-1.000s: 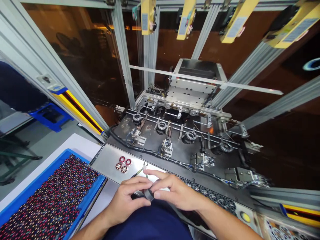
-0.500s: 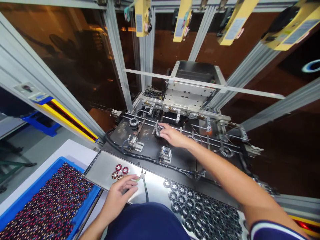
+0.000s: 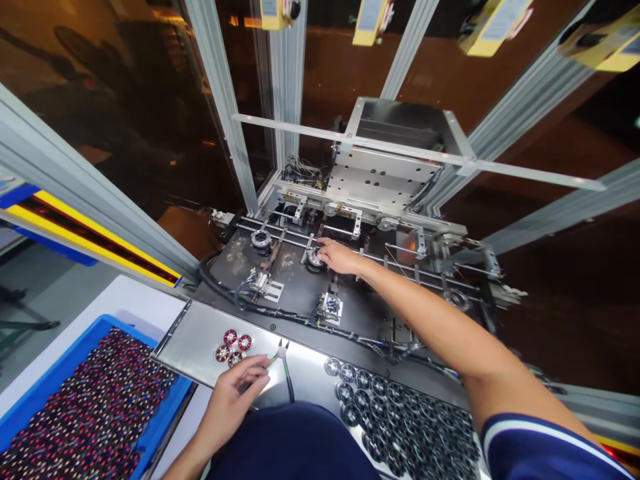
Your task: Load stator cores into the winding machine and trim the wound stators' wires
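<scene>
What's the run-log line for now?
right hand: at round black-and-silver fixture | left hand: by green-handled metal cutters | four round reddish parts: on silver metal tray

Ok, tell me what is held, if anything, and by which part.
The right grip is at the right rim of the round fixture; the left grip is by a handle of the pliers. Whether either holds anything cannot be told.

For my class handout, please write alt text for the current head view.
A person's right hand is at a round machine fixture. The left hand is beside cutters on a metal tray with four reddish rings and many dark rings; a blue bin stands left.
</scene>
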A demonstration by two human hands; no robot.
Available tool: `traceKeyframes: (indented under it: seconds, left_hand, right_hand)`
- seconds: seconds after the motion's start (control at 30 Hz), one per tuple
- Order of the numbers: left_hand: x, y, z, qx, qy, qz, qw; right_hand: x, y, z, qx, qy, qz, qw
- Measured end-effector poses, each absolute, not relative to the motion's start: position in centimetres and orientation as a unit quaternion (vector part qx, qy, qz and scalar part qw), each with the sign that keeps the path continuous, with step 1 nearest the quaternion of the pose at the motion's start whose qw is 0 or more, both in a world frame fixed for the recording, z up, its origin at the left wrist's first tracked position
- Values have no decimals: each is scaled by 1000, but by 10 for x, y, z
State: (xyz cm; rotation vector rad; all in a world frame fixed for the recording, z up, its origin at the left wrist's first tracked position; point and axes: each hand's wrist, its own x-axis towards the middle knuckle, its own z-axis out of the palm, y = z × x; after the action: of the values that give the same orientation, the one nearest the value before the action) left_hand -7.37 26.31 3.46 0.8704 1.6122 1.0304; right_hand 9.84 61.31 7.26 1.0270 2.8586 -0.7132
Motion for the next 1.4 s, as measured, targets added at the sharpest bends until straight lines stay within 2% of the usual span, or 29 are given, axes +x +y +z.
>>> traceKeyframes:
  seconds: [0.3, 0.53, 0.63, 0.83, 1.0, 1.1, 1.23, 1.4]
  left_hand:
    - [-71, 266, 35, 372, 667, 417, 494]
    - [-71, 265, 39, 408, 667, 408, 471]
    - [-74, 259, 40, 436, 671, 393, 453]
    - [-60, 265, 34, 557, 624, 324, 442]
    - [-21, 294, 17, 708, 497, 221, 450]
    - [4, 305, 3, 769, 441, 156, 437]
    - [20, 306, -11, 800, 427, 100, 410]
    - [17, 300, -21, 786, 451, 114, 407]
  right_hand:
    - [87, 615, 64, 359, 909, -204, 51]
    - [102, 592, 75, 349, 928, -129, -5]
    - [118, 579, 77, 308, 945, -112, 2]
    - [134, 573, 75, 266, 957, -101, 49]
    - [126, 569, 75, 283, 954, -91, 38]
    - [121, 565, 85, 298, 951, -81, 3]
    - [133, 545, 114, 330, 938, -53, -89]
    - [178, 467, 131, 259, 917, -41, -300]
